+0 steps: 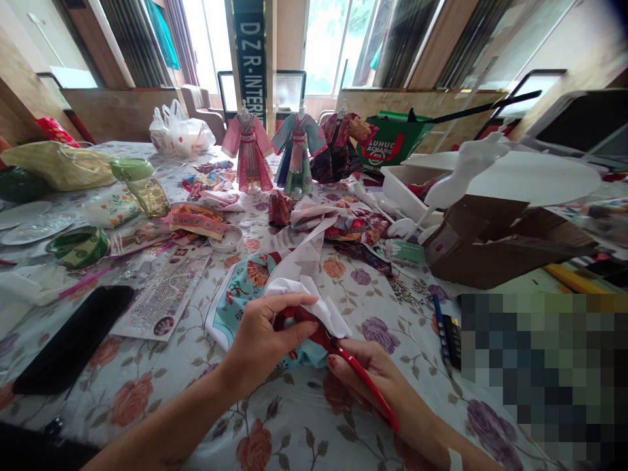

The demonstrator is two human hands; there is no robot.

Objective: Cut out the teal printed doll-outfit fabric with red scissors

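My left hand (265, 337) is closed, pinching a folded piece of fabric between thumb and fingers. The fabric shows a white side (287, 286) and some dark red at the pinch. My right hand (375, 369) grips red-handled scissors (367, 379); their pivot is close to my left fingertips, and the blades are mostly hidden by the cloth. Light blue printed fabric (248, 281) with a fan pattern lies flat behind my left hand. More light blue cloth shows below the two hands.
Small robes, one pink (248, 150) and one green (298, 154), stand at the back. A cardboard box (490, 248) and white mannequin form (466, 170) are at right. Left lie a black phone (73, 340), a bead sheet (167, 294), green tape (78, 247) and a bottle (144, 186).
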